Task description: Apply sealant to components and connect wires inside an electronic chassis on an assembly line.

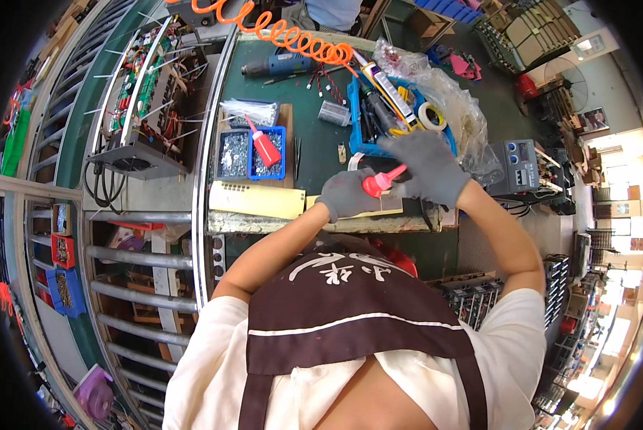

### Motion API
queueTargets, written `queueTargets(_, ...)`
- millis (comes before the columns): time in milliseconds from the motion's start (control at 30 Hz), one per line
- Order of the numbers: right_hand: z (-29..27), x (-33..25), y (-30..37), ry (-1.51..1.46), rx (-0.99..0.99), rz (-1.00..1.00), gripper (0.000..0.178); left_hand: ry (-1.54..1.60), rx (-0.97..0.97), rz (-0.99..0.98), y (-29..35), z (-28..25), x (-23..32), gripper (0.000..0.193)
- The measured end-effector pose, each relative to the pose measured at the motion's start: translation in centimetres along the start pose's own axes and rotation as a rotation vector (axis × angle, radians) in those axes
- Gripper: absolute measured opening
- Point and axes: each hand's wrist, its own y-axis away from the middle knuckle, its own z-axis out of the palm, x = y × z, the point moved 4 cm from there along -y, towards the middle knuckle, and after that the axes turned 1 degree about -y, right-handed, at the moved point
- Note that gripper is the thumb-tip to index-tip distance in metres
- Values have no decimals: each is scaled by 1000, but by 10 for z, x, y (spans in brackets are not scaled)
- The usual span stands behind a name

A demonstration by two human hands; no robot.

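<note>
My left hand (346,195), in a grey glove, grips a red squeeze bottle (373,187) near the front edge of the bench. The bottle is tilted, its pink nozzle (395,173) pointing up to the right. Beside that nozzle is my right hand (430,166), also gloved in grey; motion smears its fingers, so I cannot tell whether they touch the nozzle. A second red squeeze bottle (266,149) lies on the small metal parts in a blue bin (284,154) to the left. Just behind my hands stands a blue basket (355,122) of tools, a tube and tape rolls.
A yellow board (258,198) lies along the front edge. At the back are a blue power tool (278,65) and an orange coiled hose (285,34). Clear plastic wrap (468,115) lies right of the basket. An open electronic unit (138,107) stands on the roller conveyor (141,258) at left.
</note>
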Motion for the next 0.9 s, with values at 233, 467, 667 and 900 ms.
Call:
queueTargets(233,39,33,30,-1306,506,573,43,257,11,28,-12,-8,16,53)
queueTargets(467,47,5,16,-1467,523,372,35,217,-20,107,-14,-10,32,47)
queueTargets(667,25,5,23,-1476,482,93,31,408,-273,124,-8,-15,41,40)
queueTargets(900,3,9,23,-1499,345,-139,33,682,-592,146,-2,-15,50,24)
